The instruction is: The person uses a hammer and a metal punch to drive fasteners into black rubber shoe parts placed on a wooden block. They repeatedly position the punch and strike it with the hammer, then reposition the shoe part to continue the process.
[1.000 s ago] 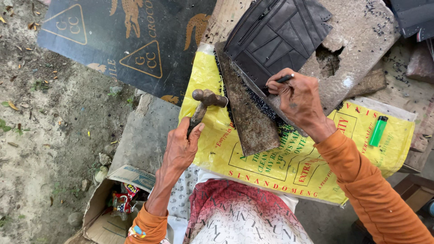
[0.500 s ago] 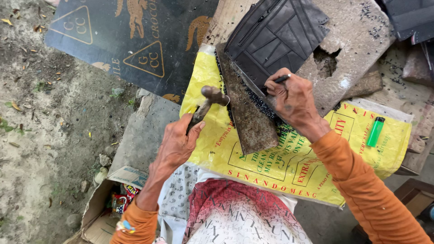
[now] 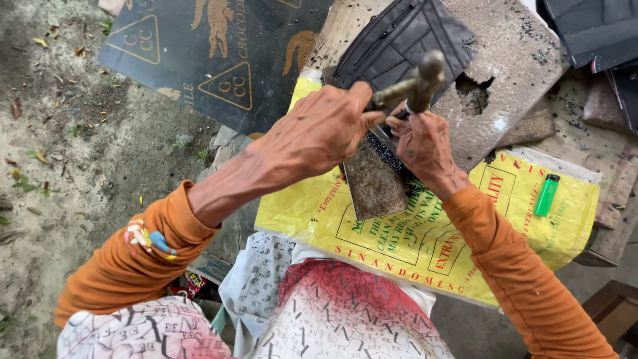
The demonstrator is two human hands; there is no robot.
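My left hand [image 3: 319, 129] grips the handle of a worn metal hammer [image 3: 415, 83], raised with its head right above my right hand. My right hand [image 3: 422, 143] is closed on a thin dark tool whose tip is hidden, pressed against a black ribbed rubber sheet [image 3: 399, 40]. The sheet lies over a rusty flat metal plate [image 3: 375, 186] that rests on a yellow printed sack [image 3: 425, 233]. Both sleeves are orange.
A rough stone slab [image 3: 512, 60] with a hole lies under the rubber sheet. A green lighter [image 3: 547, 195] rests on the sack at the right. A dark printed sheet [image 3: 219, 53] covers the ground at the top left, beside bare dirt. More dark rubber pieces [image 3: 598, 33] lie at the top right.
My left hand has swung the hammer up and to the right, from low beside the plate to just above my right hand. The right hand has stayed on the rubber sheet.
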